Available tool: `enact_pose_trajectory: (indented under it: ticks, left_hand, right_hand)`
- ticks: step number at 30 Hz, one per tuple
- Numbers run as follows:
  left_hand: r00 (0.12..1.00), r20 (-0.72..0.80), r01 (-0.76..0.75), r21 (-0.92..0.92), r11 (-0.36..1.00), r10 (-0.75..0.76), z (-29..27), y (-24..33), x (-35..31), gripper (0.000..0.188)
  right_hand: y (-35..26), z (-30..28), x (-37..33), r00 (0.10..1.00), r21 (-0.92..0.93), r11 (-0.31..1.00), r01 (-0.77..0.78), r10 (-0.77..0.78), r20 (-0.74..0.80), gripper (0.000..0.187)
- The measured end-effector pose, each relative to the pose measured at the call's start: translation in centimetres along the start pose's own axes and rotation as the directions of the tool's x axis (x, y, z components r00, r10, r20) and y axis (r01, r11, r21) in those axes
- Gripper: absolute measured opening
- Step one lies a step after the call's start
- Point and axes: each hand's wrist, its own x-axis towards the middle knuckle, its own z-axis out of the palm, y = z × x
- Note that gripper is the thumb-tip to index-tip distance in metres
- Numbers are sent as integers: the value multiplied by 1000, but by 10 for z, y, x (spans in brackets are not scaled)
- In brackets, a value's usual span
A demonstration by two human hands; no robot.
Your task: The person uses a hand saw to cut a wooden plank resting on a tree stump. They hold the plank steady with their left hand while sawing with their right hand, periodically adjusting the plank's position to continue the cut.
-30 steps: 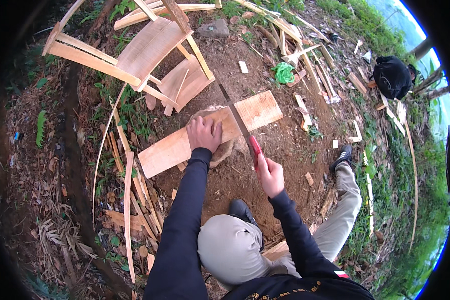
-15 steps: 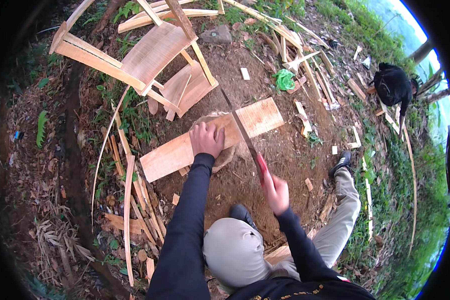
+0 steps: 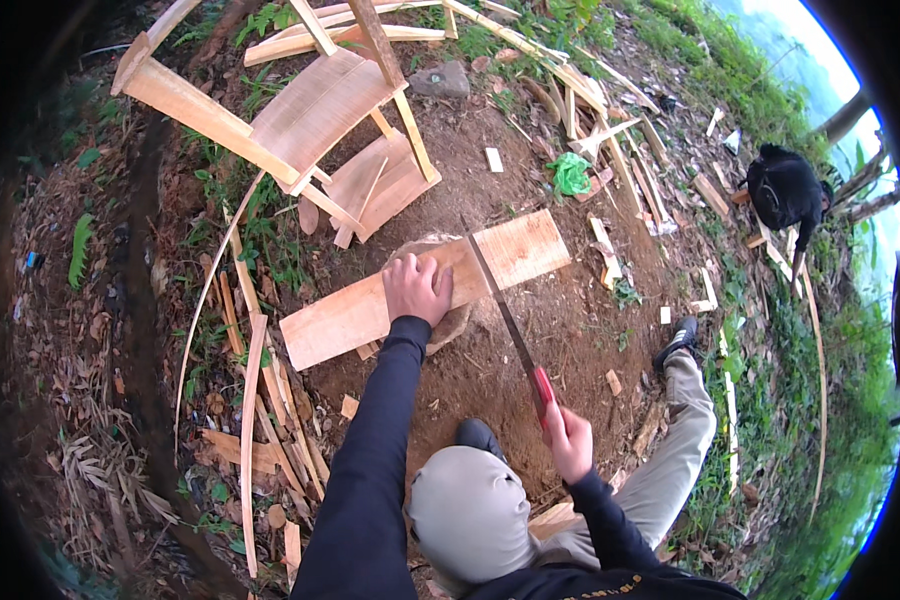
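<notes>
A pale wooden board [image 3: 340, 318] lies across a stump [image 3: 452, 328], tilted up toward the right. My left hand [image 3: 417, 288] presses on the board near its middle, fingers curled over it. In my right hand [image 3: 567, 440] is the red handle of a handsaw [image 3: 515, 335]. Its long dark blade crosses the board to the right of my left hand, with the tip just beyond the far edge. How deep the blade sits in the wood I cannot tell.
A wooden chair [image 3: 315, 110] stands far left, close to the board. Long wood strips [image 3: 253, 430] lie on the left, more timber [image 3: 625, 160] at the far right. A green plastic bag [image 3: 570, 174] rests on the dirt. Another person [image 3: 785, 188] bends over at the right.
My right hand has pulled the saw back toward me, so less of the blade reaches past the board's far edge. My left hand stays on the board.
</notes>
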Motion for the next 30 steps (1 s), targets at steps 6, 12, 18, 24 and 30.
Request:
enact_pose_trajectory:
  ticks: [6, 12, 18, 24, 30]
  left_hand:
    - [1000, -19, -10, -11, 1000, 9, 9, 9, -2, 31]
    - [1000, 13, 18, -25, 1000, -18, -2, 7, -1, 34]
    - [1000, -6, 4, -30, 1000, -4, 6, 11, -1, 34]
    - [1000, 22, 12, -12, 1000, -11, -1, 8, -4, 32]
    - [1000, -4, -4, 0, 1000, 4, 5, 8, -1, 31]
  right_hand:
    - [-18, 35, 87, 987, 13, 987, 158, -158, -30, 45]
    - [-8, 1, -10, 998, 9, 999, -50, 50, -35, 46]
    - [-22, 37, 84, 983, -63, 983, 174, -177, -52, 45]
    - [-2, -4, -5, 1000, -57, 998, 6, -7, -15, 44]
    - [-31, 48, 87, 963, -136, 958, 252, -263, -65, 45]
